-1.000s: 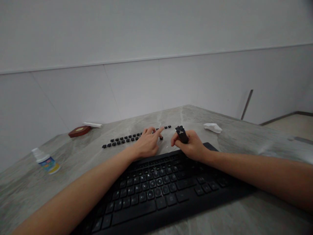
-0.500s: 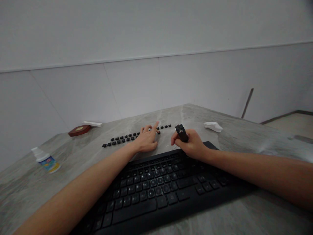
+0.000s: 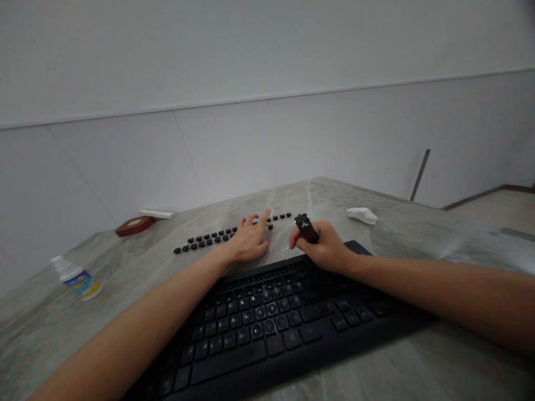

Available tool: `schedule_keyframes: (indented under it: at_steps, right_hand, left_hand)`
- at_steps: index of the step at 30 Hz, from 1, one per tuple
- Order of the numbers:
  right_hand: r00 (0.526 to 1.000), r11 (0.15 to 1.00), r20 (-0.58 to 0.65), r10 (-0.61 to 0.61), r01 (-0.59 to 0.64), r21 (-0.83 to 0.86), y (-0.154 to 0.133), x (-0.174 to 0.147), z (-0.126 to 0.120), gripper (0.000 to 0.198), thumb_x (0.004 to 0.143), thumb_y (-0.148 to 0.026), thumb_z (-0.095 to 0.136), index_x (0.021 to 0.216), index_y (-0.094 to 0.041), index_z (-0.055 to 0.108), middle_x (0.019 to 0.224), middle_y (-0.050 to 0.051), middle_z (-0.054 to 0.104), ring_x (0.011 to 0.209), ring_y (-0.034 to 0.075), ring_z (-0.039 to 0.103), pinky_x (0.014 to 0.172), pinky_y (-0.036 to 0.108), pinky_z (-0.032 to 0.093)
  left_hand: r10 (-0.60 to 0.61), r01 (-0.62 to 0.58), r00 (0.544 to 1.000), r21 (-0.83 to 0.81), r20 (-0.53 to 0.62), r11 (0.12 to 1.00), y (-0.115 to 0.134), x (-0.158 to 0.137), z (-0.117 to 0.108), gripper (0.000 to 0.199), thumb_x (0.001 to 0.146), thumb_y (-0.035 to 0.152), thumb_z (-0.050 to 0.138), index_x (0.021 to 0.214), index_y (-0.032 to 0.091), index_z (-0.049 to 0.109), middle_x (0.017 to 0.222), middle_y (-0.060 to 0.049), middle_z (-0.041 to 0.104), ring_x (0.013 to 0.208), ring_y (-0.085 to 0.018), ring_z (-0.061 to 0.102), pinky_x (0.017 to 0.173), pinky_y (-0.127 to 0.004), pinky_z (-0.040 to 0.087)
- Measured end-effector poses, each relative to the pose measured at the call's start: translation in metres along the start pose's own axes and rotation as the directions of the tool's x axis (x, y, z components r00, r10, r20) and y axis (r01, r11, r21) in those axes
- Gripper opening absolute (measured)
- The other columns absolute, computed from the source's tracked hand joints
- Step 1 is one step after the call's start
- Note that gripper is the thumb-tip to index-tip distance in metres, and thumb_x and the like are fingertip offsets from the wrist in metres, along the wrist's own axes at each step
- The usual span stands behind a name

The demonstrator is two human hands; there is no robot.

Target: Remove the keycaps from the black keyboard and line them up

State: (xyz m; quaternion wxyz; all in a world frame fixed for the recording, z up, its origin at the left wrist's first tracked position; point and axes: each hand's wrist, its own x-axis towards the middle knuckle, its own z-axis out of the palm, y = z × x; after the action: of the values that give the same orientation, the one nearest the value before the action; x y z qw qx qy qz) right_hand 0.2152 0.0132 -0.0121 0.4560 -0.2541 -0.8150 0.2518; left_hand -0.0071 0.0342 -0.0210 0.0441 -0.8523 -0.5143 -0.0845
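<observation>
My left hand [image 3: 249, 238] lies over two rows of loose black keycaps [image 3: 202, 244] on the grey table, its fingers spread and the index stretched forward. One keycap [image 3: 270, 226] shows beside its fingers; whether they touch it is unclear. My right hand [image 3: 324, 245] is closed around the dark handle of what looks like a keycap puller [image 3: 306, 227], with thin wire glinting below the fingers. Beneath both wrists sits a black keyboard [image 3: 251, 323]. Its upper rows show bare sockets, while keycaps fill the lower rows.
A white spray bottle [image 3: 77, 278] with a blue and yellow label lies at the left. Farther back are a reddish-brown box [image 3: 134, 225] and a white strip [image 3: 156, 214]. A crumpled white tissue [image 3: 362, 215] rests to the right, before the wall [image 3: 251, 150].
The whole view has shifted slightly. My right hand with the puller has moved a little to the left, and more of the wire shows. My left hand keeps nearly the same pose.
</observation>
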Motion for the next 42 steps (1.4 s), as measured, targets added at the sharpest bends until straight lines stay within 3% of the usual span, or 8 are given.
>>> schedule_keyframes:
  at_steps: [12,25,29,32,34,36,39,42]
  right_hand:
    - [1.0,1.0,0.002,0.006,-0.006,0.005,0.0,0.0,-0.001,0.023,0.068,-0.017,0.045,0.062,-0.014,0.067,0.048,-0.002,0.048,0.045,0.01,0.041,0.047,0.023,0.032]
    - [1.0,1.0,0.009,-0.011,0.011,-0.003,0.0,0.0,0.0,0.022,0.069,-0.015,0.045,0.061,-0.014,0.065,0.048,-0.003,0.046,0.045,0.009,0.041,0.048,0.022,0.031]
    - [1.0,1.0,0.0,-0.011,0.011,-0.004,0.0,0.0,-0.001,0.022,0.069,-0.014,0.045,0.061,-0.015,0.066,0.046,-0.004,0.045,0.044,0.009,0.04,0.046,0.022,0.031]
    - [1.0,1.0,0.005,-0.028,0.028,-0.009,-0.001,-0.001,-0.002,0.022,0.069,-0.013,0.045,0.061,-0.015,0.066,0.047,-0.003,0.047,0.044,0.009,0.042,0.046,0.022,0.032]
    - [0.997,0.997,0.016,-0.07,0.07,-0.018,-0.001,-0.002,-0.004,0.022,0.07,-0.013,0.045,0.062,-0.015,0.065,0.048,-0.003,0.049,0.044,0.009,0.043,0.047,0.022,0.033]
    - [0.987,0.988,0.057,-0.149,0.151,-0.031,-0.002,-0.005,-0.005,0.022,0.071,-0.012,0.045,0.063,-0.015,0.065,0.051,-0.001,0.055,0.044,0.009,0.045,0.047,0.022,0.034]
    - [0.928,0.934,0.157,-0.337,0.351,-0.071,-0.003,-0.008,-0.006,0.02,0.067,-0.011,0.045,0.066,-0.016,0.064,0.053,0.0,0.059,0.046,0.01,0.048,0.048,0.023,0.034]
    - [0.822,0.842,0.255,-0.509,0.537,-0.053,-0.002,-0.01,-0.005,0.018,0.063,-0.012,0.046,0.069,-0.018,0.062,0.05,-0.003,0.057,0.045,0.011,0.048,0.052,0.025,0.035]
  left_hand:
    - [0.016,-0.012,0.999,0.142,-0.027,0.99,-0.001,0.001,0.006,0.084,0.085,0.027,0.043,0.151,0.012,-0.006,0.14,-0.015,0.051,0.134,-0.04,0.026,0.105,-0.056,0.018]
    - [-0.005,0.009,0.999,0.079,-0.046,0.997,-0.001,0.002,0.007,0.085,0.079,0.021,0.044,0.151,0.01,0.0,0.137,-0.015,0.053,0.134,-0.038,0.026,0.106,-0.056,0.021]
    - [-0.035,0.044,0.976,0.036,-0.214,0.998,0.002,-0.001,-0.006,0.084,0.072,0.013,0.047,0.149,0.011,0.014,0.136,-0.015,0.053,0.133,-0.036,0.029,0.105,-0.054,0.024]
    - [-0.094,0.067,0.931,-0.088,-0.353,0.994,0.003,-0.007,-0.019,0.068,0.068,0.006,0.046,0.135,0.014,0.039,0.113,-0.01,0.065,0.119,-0.03,0.046,0.1,-0.048,0.034]
    - [-0.019,-0.039,0.964,-0.209,-0.267,0.977,0.006,-0.014,-0.024,0.048,0.071,0.005,0.046,0.118,0.015,0.052,0.094,-0.006,0.067,0.093,-0.022,0.058,0.087,-0.038,0.044]
    - [0.187,-0.209,0.977,-0.298,-0.101,0.931,0.012,-0.02,-0.026,0.032,0.079,0.009,0.046,0.108,0.016,0.057,0.089,-0.004,0.066,0.08,-0.017,0.059,0.078,-0.032,0.047]
    - [0.418,-0.384,0.908,-0.32,0.041,0.866,0.023,-0.024,-0.025,0.023,0.094,0.024,0.042,0.104,0.018,0.061,0.096,-0.006,0.065,0.086,-0.018,0.06,0.081,-0.03,0.047]
    - [0.44,-0.402,0.895,-0.297,0.071,0.866,0.031,-0.024,-0.025,0.029,0.098,0.03,0.038,0.104,0.017,0.064,0.096,-0.007,0.066,0.087,-0.018,0.06,0.081,-0.029,0.047]
